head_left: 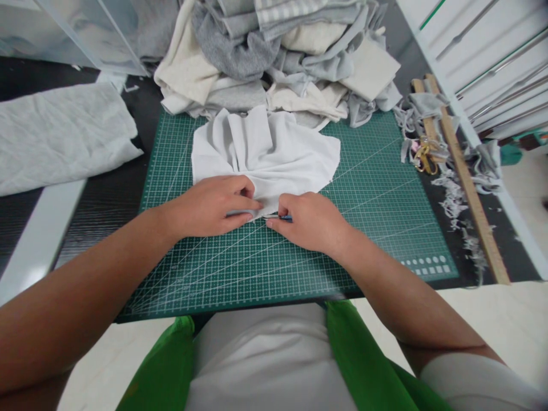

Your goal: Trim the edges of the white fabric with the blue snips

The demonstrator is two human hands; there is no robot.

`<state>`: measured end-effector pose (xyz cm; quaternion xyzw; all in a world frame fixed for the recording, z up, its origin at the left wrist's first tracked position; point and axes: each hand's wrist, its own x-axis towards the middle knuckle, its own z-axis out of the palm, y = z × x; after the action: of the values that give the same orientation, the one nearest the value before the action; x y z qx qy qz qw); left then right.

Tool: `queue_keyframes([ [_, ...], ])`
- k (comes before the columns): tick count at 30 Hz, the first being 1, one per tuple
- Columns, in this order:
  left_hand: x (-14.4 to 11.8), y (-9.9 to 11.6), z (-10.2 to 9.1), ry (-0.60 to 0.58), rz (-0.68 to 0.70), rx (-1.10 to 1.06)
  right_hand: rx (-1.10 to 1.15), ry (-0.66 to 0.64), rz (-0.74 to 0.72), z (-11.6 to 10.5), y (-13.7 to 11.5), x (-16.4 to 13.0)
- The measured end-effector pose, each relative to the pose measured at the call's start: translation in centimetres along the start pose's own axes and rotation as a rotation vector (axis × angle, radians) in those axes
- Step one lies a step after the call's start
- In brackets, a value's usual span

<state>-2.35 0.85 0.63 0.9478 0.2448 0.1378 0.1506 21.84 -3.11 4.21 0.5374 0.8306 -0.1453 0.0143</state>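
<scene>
Dark table point(103, 220) w/ a big green cutting mat point(377, 205), white grid lines all over. Far side's got a messy fabric heap point(244, 54): greys, creams, bit of check. Pale grey cloth point(64, 131) w/ light creases lies off the mat's L side. White cloth point(295, 151) is on the mat, just in front of the heap: plain, irregular outline, deep folds fanning out toward its far edge. Wood strip point(466, 182) on the R, scraps around it. L hand point(214, 205) is nearly closed, white cloth's near edge b/w thumb & fingers. R hand point(310, 220) is right beside it, closed grip. Gold scissors point(425, 155) near the scraps. Smallest: the R grip's tool point(286, 217), blue w/ thin metal tip, mostly hidden, can't tell type.
</scene>
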Motion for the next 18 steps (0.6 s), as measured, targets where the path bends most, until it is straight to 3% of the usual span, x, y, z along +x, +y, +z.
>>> queue_keyframes([
  [18, -0.04, 0.11, -0.22, -0.011, -0.008, 0.001, -0.049, 0.02, 0.014, -0.12, -0.43, -0.33],
])
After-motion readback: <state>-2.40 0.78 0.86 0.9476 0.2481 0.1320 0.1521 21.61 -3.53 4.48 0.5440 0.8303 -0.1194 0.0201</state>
